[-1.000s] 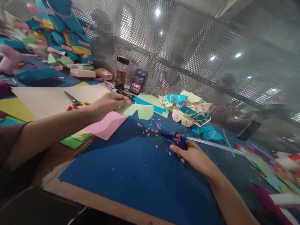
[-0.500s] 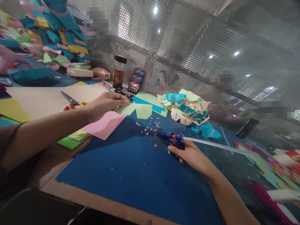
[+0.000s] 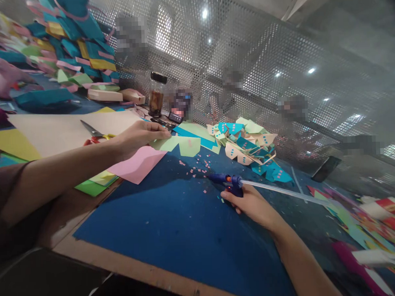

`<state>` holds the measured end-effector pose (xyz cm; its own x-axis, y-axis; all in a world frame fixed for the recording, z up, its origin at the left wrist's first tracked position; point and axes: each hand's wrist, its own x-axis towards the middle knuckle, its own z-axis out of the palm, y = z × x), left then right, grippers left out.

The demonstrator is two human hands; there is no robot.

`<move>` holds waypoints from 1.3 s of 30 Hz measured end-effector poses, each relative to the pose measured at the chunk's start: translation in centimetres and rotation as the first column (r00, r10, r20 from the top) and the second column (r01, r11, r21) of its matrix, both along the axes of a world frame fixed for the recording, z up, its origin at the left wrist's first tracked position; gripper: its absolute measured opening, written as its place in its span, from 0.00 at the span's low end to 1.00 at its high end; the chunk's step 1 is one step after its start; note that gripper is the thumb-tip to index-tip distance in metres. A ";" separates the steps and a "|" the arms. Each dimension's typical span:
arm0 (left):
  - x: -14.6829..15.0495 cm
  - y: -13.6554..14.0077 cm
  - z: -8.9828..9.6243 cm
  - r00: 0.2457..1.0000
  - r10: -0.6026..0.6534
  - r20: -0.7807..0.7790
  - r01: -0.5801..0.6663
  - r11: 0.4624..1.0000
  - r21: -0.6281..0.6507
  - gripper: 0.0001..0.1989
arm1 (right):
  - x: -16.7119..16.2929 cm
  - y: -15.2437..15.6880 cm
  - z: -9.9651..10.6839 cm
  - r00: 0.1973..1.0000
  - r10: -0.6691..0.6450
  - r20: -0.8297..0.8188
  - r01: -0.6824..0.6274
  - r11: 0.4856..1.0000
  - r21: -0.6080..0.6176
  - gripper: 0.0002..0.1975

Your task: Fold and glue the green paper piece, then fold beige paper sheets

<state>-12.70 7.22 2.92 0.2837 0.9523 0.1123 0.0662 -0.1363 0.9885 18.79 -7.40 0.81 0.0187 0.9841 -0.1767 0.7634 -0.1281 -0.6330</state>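
The left hand (image 3: 139, 136) pinches a notched pale green paper (image 3: 190, 147) between its fingers, the free end jutting right of the tips. The right hand (image 3: 253, 204) has its fingers wrapped around a blue glue gun (image 3: 234, 188) (a small red light glows), nozzle left of them. Pink scraps (image 3: 200, 170) dot the counter (image 3: 175, 239) between both hands' fingers.

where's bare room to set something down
Widest: the near blue surface, bordered by the pink sheet, paper bits, glue gun and near edge. Smaller: between right forearm and purple object. Crowded: left, with cream sheet and scissors; far side, with the paper pile.
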 end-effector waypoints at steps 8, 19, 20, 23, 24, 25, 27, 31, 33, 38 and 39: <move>0.1 -0.6 0.4 1.000 -0.012 0.000 0.012 1.000 0.016 0.08 | -0.1 -0.3 0.2 0.998 -0.055 -0.001 0.055 0.997 0.050 0.18; 0.2 0.0 0.1 0.999 0.021 -0.044 -0.020 1.000 0.017 0.10 | -1.8 -1.6 1.0 0.991 -0.044 -0.125 0.068 0.979 0.192 0.19; 0.2 -0.1 0.1 0.999 0.012 -0.044 -0.011 1.000 0.023 0.10 | -1.9 -1.8 1.1 0.990 -0.038 -0.132 0.064 0.978 0.199 0.19; 0.3 -0.5 0.3 0.998 -0.009 -0.055 0.011 0.999 0.040 0.10 | -2.2 -2.1 1.2 0.994 -0.002 -0.110 0.027 0.974 0.227 0.17; 0.4 -0.6 0.3 0.998 -0.020 -0.063 0.022 0.999 0.043 0.10 | -2.3 -2.2 1.2 0.996 0.017 -0.093 0.006 0.970 0.242 0.16; 0.4 -0.6 0.4 0.997 -0.032 -0.072 0.036 0.998 0.045 0.10 | -2.5 -2.3 1.3 0.997 0.040 -0.072 -0.020 0.964 0.264 0.16; 0.4 -0.7 0.4 0.994 -0.057 -0.092 0.062 0.997 0.045 0.10 | -2.7 -2.4 1.4 0.995 0.102 -0.011 -0.092 0.940 0.327 0.13; 0.2 -0.6 0.3 0.984 -0.116 -0.137 0.124 0.991 0.047 0.10 | -3.0 -2.5 1.5 0.958 0.229 0.171 -0.284 0.829 0.481 0.04; 0.0 -0.5 0.2 0.974 -0.157 -0.166 0.167 0.985 0.048 0.10 | -3.1 -2.7 1.6 0.936 0.266 0.229 -0.349 0.778 0.523 0.03; -0.2 -0.4 0.3 0.955 -0.193 -0.227 0.214 0.975 0.068 0.11 | -3.3 -3.2 1.8 0.885 0.337 0.321 -0.462 0.718 0.521 0.07; -0.2 -0.5 0.3 0.952 -0.195 -0.234 0.218 0.973 0.072 0.11 | -3.3 -3.3 1.8 0.876 0.343 0.340 -0.479 0.707 0.520 0.07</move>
